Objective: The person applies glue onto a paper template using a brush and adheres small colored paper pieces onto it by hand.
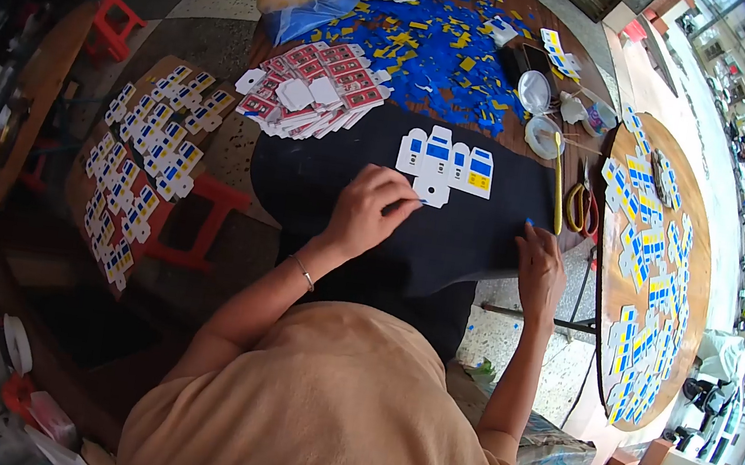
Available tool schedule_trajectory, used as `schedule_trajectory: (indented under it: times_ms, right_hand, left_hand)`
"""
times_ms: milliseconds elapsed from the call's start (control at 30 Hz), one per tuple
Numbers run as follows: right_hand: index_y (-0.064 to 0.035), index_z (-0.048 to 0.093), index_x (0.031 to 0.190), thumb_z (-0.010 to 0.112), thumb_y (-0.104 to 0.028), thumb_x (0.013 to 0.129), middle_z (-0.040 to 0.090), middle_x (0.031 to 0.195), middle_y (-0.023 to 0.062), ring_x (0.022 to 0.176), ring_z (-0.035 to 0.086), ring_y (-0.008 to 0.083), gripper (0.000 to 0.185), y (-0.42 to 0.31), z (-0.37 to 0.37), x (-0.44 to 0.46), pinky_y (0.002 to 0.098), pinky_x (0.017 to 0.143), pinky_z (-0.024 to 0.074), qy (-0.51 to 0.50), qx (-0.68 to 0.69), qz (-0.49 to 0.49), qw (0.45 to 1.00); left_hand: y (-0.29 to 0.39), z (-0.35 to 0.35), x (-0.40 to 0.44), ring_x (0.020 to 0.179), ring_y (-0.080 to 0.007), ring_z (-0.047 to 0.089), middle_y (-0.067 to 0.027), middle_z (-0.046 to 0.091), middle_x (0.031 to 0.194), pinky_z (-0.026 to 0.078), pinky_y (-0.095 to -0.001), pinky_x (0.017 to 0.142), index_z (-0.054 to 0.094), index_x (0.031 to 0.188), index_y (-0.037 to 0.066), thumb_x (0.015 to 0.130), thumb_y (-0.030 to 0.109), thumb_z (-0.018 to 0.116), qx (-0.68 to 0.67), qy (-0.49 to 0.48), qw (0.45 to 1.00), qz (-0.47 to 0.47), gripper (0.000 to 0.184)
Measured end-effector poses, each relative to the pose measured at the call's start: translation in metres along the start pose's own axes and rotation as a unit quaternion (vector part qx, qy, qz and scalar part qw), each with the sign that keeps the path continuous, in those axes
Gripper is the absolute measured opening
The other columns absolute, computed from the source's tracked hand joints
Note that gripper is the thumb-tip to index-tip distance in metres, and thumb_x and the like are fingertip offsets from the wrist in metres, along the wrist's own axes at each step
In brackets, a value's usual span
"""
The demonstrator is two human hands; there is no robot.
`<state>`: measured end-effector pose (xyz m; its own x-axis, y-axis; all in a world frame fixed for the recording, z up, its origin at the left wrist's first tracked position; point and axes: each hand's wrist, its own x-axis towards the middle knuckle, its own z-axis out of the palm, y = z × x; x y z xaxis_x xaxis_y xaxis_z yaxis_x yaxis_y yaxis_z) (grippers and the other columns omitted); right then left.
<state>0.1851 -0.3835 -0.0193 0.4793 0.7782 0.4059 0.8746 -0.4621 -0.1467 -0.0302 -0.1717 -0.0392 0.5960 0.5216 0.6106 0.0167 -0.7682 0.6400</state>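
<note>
A flat, unfolded small paper box (439,158), white with blue and yellow print, lies on the black cloth (304,181). Its lower flap carries a dark round mark. My left hand (368,211) is closed, thumb and forefinger pinched at the left corner of that flap, with a speck of blue at the tips. To the right, apart from the box, my right hand (539,266) hovers at the cloth's edge with its fingers drawn together. A tiny blue scrap (529,222) shows at its fingertips.
Stacked red-and-white cards (340,82) and blue and yellow scraps (444,49) cover the table's far side. Scissors (582,204) and a yellow tool (558,186) lie at right. More unfolded boxes cover a left board (155,133) and a right round table (695,322). A red stool (204,224) stands left.
</note>
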Motion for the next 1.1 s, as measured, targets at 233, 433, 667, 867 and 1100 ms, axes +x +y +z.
schedule_trajectory:
  times_ms: [233, 433, 667, 867, 1100]
  right_hand:
    - [-0.0078, 0.070, 0.105, 0.067, -0.012, 0.091, 0.069, 0.090, 0.0079, 0.077, 0.069, 0.0205, 0.014, 0.007, -0.006, 0.003, 0.0303, 0.069, 0.0521, 0.114, 0.154, 0.182, 0.964]
    - [-0.0070, 0.074, 0.100, 0.071, -0.012, 0.087, 0.069, 0.092, 0.0060, 0.075, 0.067, 0.0202, 0.014, 0.010, -0.001, 0.004, 0.0318, 0.068, 0.0509, 0.106, 0.243, 0.124, 0.956]
    - [-0.0066, 0.074, 0.095, 0.072, -0.008, 0.084, 0.069, 0.094, 0.0061, 0.070, 0.066, 0.0176, 0.011, 0.011, 0.003, -0.006, 0.0303, 0.064, 0.0495, 0.043, 0.261, 0.217, 0.940]
    - [-0.0054, 0.072, 0.096, 0.072, -0.007, 0.085, 0.069, 0.084, 0.0057, 0.061, 0.057, 0.0126, 0.011, 0.006, 0.000, -0.005, 0.0281, 0.058, 0.0452, 0.086, 0.314, 0.121, 0.938]
    - [-0.0053, 0.069, 0.106, 0.065, -0.014, 0.094, 0.068, 0.082, 0.0016, 0.066, 0.055, 0.0085, 0.015, 0.022, 0.006, -0.016, 0.0245, 0.062, 0.0450, 0.132, 0.308, 0.285, 0.898]
  left_hand:
    - [-0.043, -0.039, 0.003, 0.085, -0.0255, 0.059, -0.0029, 0.065, 0.090, 0.048, -0.0368, 0.077, 0.070, 0.083, 0.008, 0.080, 0.014, 0.076, 0.115, 0.030, 0.987, -0.112, 0.009]
    - [-0.056, -0.044, 0.006, 0.081, -0.0222, 0.056, -0.0038, 0.061, 0.084, 0.047, -0.0324, 0.073, 0.072, 0.093, 0.005, 0.085, 0.011, 0.072, 0.203, 0.025, 0.977, -0.057, 0.010]
    - [-0.056, -0.047, 0.008, 0.062, -0.0145, 0.050, -0.0020, 0.056, 0.079, 0.043, -0.0296, 0.061, 0.070, 0.095, 0.007, 0.085, 0.010, 0.072, 0.131, 0.017, 0.980, -0.151, 0.011]
    - [-0.057, -0.043, 0.008, 0.066, -0.0152, 0.054, -0.0040, 0.061, 0.083, 0.046, -0.0293, 0.064, 0.068, 0.096, 0.004, 0.088, 0.010, 0.070, 0.153, 0.024, 0.984, -0.089, 0.010]
    - [-0.052, -0.049, -0.006, 0.071, -0.0146, 0.056, -0.0050, 0.063, 0.087, 0.047, -0.0291, 0.066, 0.064, 0.097, 0.001, 0.094, 0.011, 0.064, 0.056, 0.047, 0.981, -0.178, 0.010]
